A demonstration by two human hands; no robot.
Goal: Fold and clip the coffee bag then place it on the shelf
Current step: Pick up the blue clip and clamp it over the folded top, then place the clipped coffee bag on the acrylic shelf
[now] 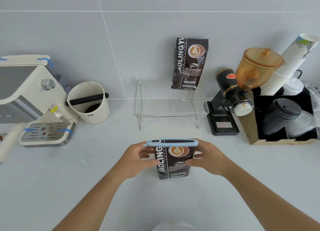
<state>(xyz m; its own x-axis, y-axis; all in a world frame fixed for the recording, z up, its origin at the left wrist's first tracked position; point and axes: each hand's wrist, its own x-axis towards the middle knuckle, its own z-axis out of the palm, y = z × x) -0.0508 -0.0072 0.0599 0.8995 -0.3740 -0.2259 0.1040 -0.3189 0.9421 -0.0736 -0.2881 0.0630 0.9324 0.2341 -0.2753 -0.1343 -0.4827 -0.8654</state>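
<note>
A dark brown coffee bag (173, 163) stands upright on the white counter in front of me. Its top is folded down, and a light blue clip (171, 142) runs across the fold. My left hand (138, 158) grips the bag's left side, fingers just under the clip's left end. My right hand (207, 159) holds the right side the same way. Behind the bag stands a clear acrylic shelf (171, 108). A second, identical coffee bag (189, 64) stands on the shelf's back right part, leaning on the wall.
A cream espresso machine (32, 101) and a cream knock box (90, 102) stand at the left. A black grinder with an amber hopper (242, 85) is right of the shelf, then a box of cups and lids (284, 116).
</note>
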